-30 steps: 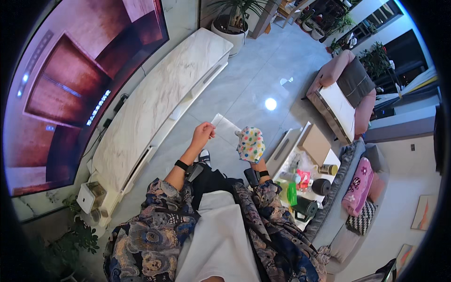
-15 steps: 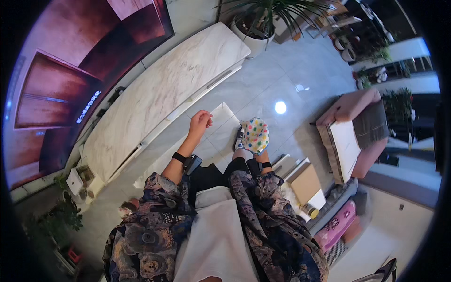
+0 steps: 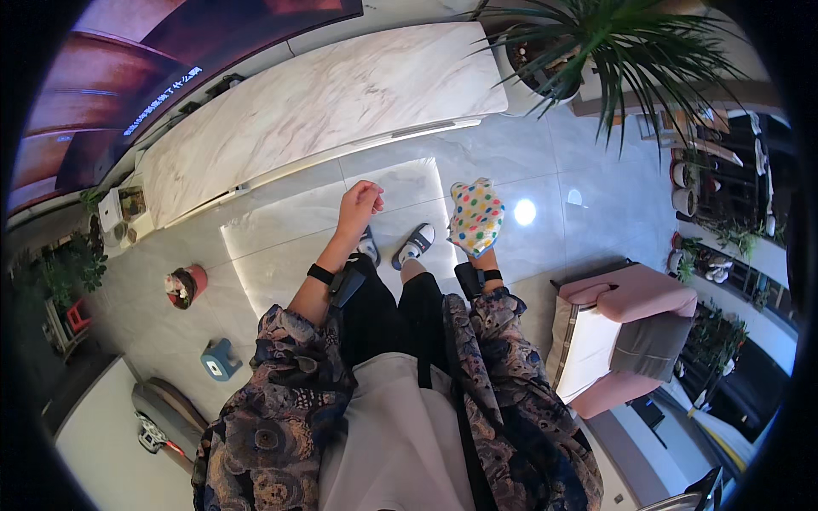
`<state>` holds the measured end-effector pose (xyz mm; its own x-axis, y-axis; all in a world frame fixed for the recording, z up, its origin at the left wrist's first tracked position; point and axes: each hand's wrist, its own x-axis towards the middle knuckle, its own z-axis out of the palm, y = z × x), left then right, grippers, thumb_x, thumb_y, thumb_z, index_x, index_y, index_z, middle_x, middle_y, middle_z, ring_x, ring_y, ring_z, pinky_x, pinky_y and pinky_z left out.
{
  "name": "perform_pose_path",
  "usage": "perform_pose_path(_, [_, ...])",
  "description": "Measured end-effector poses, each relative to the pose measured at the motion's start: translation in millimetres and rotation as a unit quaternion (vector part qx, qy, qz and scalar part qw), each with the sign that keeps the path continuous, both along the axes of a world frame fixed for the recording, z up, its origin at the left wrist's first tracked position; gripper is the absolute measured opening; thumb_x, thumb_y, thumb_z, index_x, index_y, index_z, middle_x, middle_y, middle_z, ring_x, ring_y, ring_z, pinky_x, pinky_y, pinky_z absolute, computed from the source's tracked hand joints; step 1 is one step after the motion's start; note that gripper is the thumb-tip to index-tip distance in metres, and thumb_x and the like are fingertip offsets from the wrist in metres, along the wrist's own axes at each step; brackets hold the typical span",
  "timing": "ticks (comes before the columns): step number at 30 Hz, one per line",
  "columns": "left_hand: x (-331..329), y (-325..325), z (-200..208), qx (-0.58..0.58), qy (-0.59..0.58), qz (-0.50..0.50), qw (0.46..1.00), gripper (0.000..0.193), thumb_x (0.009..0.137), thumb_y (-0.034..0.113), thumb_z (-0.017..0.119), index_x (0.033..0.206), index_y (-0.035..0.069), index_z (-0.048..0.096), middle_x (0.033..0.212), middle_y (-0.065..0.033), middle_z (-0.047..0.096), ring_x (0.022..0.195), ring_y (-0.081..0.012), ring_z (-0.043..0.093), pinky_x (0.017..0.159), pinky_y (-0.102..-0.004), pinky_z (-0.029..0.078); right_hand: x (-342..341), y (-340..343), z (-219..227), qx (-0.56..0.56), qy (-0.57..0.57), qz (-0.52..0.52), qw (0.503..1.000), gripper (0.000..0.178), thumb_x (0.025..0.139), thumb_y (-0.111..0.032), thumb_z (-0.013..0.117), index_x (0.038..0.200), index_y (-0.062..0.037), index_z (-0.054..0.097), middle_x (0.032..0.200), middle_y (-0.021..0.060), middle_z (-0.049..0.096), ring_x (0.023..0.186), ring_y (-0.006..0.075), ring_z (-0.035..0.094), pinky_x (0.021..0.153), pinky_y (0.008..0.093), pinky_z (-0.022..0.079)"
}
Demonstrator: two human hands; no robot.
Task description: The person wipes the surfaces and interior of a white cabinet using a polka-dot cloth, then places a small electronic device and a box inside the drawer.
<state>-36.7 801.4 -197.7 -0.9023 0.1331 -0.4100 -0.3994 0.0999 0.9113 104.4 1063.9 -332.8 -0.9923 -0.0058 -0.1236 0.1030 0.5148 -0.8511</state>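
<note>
- Right hand (image 3: 479,228): covered by polka-dot cloth (image 3: 475,207), just right of frame centre, in mid-air. Fingers hidden; cannot tell if they grasp it or are merely sheathed.
- Left hand (image 3: 361,204): left of centre, fingers curled in, nothing visible between them.
- Change: view swings within the last second; sofa and cluttered low table leave frame, armchair (image 3: 652,288) now lower right. Cloth stays with right hand; judged carried, not applied.
- Underfoot, centre: glossy grey tile floor (image 3: 618,209), slippers (image 3: 414,247).
- Left: red container (image 3: 197,281); blue stool-like object (image 3: 213,358) below.
- Upper centre: marble-topped bench (image 3: 341,94).
- Upper right: spiky potted plant (image 3: 596,38). Upper left: lit screen (image 3: 141,64).
</note>
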Motion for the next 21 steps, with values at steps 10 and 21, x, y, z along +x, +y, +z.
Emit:
perform_pose_path(10, [6.5, 20.7, -11.2, 0.015, 0.015, 0.012, 1.000, 0.021, 0.094, 0.022, 0.051, 0.089, 0.003, 0.059, 0.070, -0.0022, 0.058, 0.063, -0.0086, 0.055, 0.059, -0.0214, 0.043, -4.1, 34.3, -6.3, 0.097, 0.007, 0.034, 0.995, 0.043, 0.087, -0.014, 0.058, 0.129, -0.0114, 0.050, 0.134, 0.0114, 0.049, 0.126, 0.0297, 0.042, 0.105, 0.0404, 0.033])
perform_pose_path(21, [-80.0, 50.7, -35.2, -0.002, 0.179, 0.003, 0.984, 0.008, 0.091, 0.007, 0.051, 0.089, 0.001, 0.056, 0.076, -0.0029, 0.058, 0.065, -0.0080, 0.055, 0.057, -0.0213, 0.044, -82.4, 18.9, -51.6, 0.002, 0.047, -0.039, 0.998, 0.043, 0.086, -0.010, 0.058, 0.128, -0.0104, 0.050, 0.132, 0.0122, 0.048, 0.122, 0.0310, 0.044, 0.104, 0.0411, 0.033])
